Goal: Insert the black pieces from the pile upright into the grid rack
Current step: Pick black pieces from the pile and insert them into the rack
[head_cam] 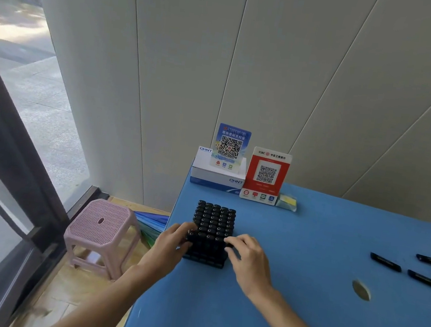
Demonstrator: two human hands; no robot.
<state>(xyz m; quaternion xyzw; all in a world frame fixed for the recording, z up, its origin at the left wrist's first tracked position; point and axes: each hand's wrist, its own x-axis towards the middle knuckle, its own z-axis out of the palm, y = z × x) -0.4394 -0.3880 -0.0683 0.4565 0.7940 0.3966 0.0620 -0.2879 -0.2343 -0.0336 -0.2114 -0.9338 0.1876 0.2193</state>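
Observation:
The grid rack stands on the blue table near its left edge, packed with black pieces standing upright in rows. My left hand grips the rack's near left side, fingers curled against it. My right hand holds the near right side in the same way. Several loose black pieces lie flat far off at the table's right edge, some cut off by the frame.
A white CHNT box with a blue QR card, a red QR stand and a small packet line the table's back. A round hole is in the tabletop. A pink stool stands left, below the table.

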